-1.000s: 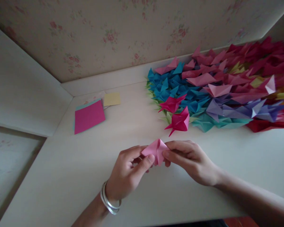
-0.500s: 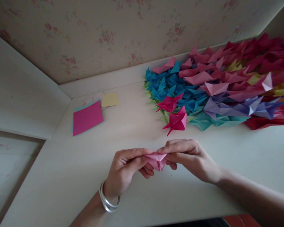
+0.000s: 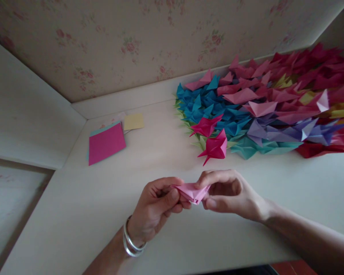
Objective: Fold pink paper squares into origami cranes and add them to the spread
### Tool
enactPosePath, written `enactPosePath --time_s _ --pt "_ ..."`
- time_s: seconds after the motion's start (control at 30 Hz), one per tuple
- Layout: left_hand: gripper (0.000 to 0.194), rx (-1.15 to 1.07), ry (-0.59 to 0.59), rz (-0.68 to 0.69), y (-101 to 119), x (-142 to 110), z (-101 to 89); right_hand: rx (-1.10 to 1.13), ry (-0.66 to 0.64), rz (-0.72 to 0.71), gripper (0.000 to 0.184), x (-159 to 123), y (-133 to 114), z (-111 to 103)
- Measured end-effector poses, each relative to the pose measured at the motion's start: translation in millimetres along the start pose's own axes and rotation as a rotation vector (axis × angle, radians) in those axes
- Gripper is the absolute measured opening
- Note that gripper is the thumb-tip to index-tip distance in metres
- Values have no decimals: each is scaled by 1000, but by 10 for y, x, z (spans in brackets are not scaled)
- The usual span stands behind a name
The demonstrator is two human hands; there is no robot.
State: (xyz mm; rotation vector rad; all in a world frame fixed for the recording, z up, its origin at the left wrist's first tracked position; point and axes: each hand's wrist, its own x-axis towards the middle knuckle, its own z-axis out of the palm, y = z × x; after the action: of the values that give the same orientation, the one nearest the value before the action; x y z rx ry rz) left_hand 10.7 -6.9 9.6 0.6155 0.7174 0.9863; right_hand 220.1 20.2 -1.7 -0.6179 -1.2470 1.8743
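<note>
A small piece of folded pink origami paper (image 3: 191,191) is held between my two hands, above the near part of the white table. My left hand (image 3: 157,208), with silver bangles at the wrist, pinches its left end between thumb and fingers. The index finger of my right hand (image 3: 232,194) presses on the paper's upper right edge, with the thumb just below its right end. The far tips of some right fingers are hidden behind the paper. Just beyond my hands lies a bright pink folded paper crane (image 3: 216,147).
A large heap of folded paper cranes (image 3: 263,107) in blue, pink, purple, teal, red and yellow covers the back right. Flat magenta paper squares (image 3: 106,144) and a pale yellow square (image 3: 133,121) lie at the left. Behind the white table (image 3: 83,214) rises a floral wall (image 3: 160,42).
The pink paper has tilted and now shows more of its flat face. My right thumb has dropped away from the index finger, opening a gap, while my left hand keeps its pinch.
</note>
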Motion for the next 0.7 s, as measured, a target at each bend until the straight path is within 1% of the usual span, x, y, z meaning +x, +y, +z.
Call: enactPosePath --time_s 0.07,0.13,0.17,0.23,0.27,0.4,0.5,0.6,0.7 --pt "15 189 42 74 1 -17 -16 -165 69 -23 19 5 -20 36" --pt "14 510 94 208 0 -32 -23 -341 129 -62 15 8 -37 56" --pt "14 673 116 282 -3 -36 -22 -407 144 -79 17 8 -43 59" --pt "16 898 135 390 -16 -31 -14 -483 157 -93 20 10 -49 57" --pt "17 952 135 408 -24 -23 -7 -501 161 -86 21 11 -49 56" --pt "20 1033 114 400 -53 10 20 -488 181 -33 25 25 -35 82" --pt "19 1082 82 407 -58 14 38 -474 175 -31 24 33 -10 122" --pt "19 1119 80 441 -53 9 55 -561 190 -36 22 33 7 147" --pt "20 1127 80 486 -49 6 73 -647 221 -76 18 33 -2 154"
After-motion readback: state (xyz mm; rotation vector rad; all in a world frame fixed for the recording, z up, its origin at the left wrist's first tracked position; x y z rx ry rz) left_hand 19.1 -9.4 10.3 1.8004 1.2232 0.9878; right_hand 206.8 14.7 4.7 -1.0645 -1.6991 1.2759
